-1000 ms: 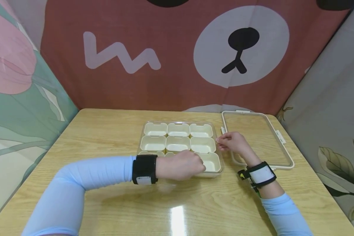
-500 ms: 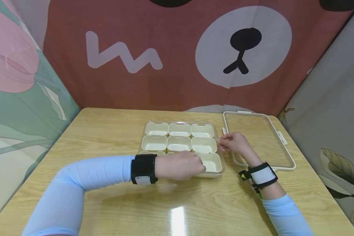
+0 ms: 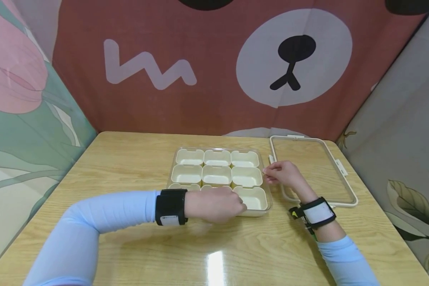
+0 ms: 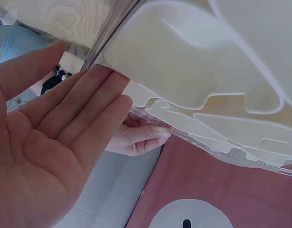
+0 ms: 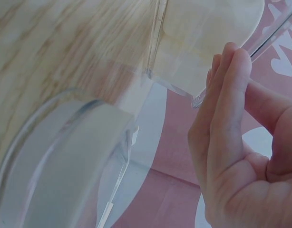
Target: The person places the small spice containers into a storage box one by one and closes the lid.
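Behind the box hangs a red printed cloth (image 3: 157,107), the biggest thing in sight. Under the box spreads a wooden table (image 3: 136,163). Flat on it, to the right of the box, lies the lid (image 3: 311,159), a pale frame with tabs round a clear panel. It looks light and fairly stiff, best taken by the frame, as the panel is probably slick.

The box (image 3: 259,213) itself sits upright near the table's middle, between the hands. Its clear walls look like hard plastic — light, smooth, perhaps apt to crack if dropped — so two opposite outer walls seem the soundest hold.

At the near side of the box is the left hand (image 3: 214,204); the left wrist view shows its fingers straight, tips at the box's edge, grasping nothing. At the right side of the box is the right hand (image 3: 285,174), fingers straight and together against the wall by the rim; the thumb's tip is hidden, so I cannot tell whether it pinches.

Smallest are the cups (image 3: 216,176), in rows inside the box, the near row partly covered. They look thin and light, and their notched rims should give fingertips a purchase.
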`<state>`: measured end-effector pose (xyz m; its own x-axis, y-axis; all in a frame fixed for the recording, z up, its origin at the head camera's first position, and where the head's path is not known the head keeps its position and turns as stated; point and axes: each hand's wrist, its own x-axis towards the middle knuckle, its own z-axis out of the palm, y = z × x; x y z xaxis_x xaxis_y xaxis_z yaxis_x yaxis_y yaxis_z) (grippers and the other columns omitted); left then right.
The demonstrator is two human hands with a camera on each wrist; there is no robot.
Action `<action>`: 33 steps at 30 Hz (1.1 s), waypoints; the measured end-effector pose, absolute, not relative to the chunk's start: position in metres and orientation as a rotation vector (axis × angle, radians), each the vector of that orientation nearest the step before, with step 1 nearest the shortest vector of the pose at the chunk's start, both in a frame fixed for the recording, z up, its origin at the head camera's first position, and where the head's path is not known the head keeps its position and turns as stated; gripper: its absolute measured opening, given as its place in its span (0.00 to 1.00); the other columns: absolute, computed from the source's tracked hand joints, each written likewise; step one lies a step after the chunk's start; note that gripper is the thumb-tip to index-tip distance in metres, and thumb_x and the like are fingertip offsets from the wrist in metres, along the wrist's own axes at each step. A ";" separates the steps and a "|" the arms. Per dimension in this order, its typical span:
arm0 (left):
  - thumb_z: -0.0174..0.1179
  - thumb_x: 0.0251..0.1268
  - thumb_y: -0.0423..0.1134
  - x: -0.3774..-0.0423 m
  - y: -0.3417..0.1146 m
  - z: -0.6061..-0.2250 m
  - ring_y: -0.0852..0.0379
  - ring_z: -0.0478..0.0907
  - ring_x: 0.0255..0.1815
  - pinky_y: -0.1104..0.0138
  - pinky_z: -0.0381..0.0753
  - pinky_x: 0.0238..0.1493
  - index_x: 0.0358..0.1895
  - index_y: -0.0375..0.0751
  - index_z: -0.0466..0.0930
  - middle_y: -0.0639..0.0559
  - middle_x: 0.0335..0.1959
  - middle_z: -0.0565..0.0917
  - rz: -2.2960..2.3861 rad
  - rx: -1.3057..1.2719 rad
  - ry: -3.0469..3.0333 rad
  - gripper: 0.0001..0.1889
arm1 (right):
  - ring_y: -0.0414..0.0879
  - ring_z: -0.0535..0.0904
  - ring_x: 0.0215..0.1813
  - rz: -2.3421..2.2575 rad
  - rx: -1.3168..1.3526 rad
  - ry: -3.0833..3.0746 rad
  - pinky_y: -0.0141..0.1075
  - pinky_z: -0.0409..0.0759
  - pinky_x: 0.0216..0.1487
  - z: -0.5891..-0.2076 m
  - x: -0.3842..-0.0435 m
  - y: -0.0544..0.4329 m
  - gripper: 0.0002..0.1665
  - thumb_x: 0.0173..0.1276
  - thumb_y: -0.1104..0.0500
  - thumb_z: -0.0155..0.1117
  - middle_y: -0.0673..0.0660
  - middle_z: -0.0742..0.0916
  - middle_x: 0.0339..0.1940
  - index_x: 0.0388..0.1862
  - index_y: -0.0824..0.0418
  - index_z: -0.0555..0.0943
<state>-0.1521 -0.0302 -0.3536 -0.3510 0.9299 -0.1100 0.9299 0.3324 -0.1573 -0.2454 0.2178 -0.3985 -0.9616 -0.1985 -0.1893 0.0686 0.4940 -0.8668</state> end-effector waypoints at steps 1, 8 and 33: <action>0.56 0.59 0.30 -0.152 -0.030 -0.354 0.65 0.76 0.25 0.71 0.75 0.26 0.35 0.50 0.80 0.61 0.26 0.80 -0.297 1.785 2.559 0.08 | 0.37 0.82 0.28 -1.456 -0.109 2.475 0.40 0.84 0.40 -0.399 -0.245 0.218 0.20 0.68 0.60 0.60 0.54 0.87 0.27 0.47 0.79 0.75; 0.56 0.60 0.31 -0.151 -0.031 -0.353 0.64 0.77 0.26 0.71 0.76 0.28 0.36 0.48 0.80 0.60 0.27 0.81 -0.282 1.765 2.545 0.07 | 0.37 0.83 0.28 -1.452 -0.109 2.472 0.40 0.84 0.41 -0.399 -0.244 0.218 0.21 0.68 0.60 0.60 0.55 0.87 0.28 0.48 0.79 0.75; 0.59 0.64 0.45 -0.157 -0.047 -0.347 0.63 0.78 0.35 0.70 0.77 0.37 0.42 0.45 0.80 0.59 0.30 0.80 -0.147 1.790 2.619 0.09 | 0.37 0.83 0.28 -1.447 -0.109 2.474 0.41 0.84 0.42 -0.398 -0.244 0.217 0.20 0.68 0.60 0.60 0.55 0.87 0.28 0.47 0.79 0.75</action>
<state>-0.1568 -0.0475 -0.3470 -0.3640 0.9311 -0.0239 0.9280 0.3603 -0.0954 -0.2440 0.2174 -0.3980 -0.9600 -0.2006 -0.1953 0.0719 0.4977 -0.8644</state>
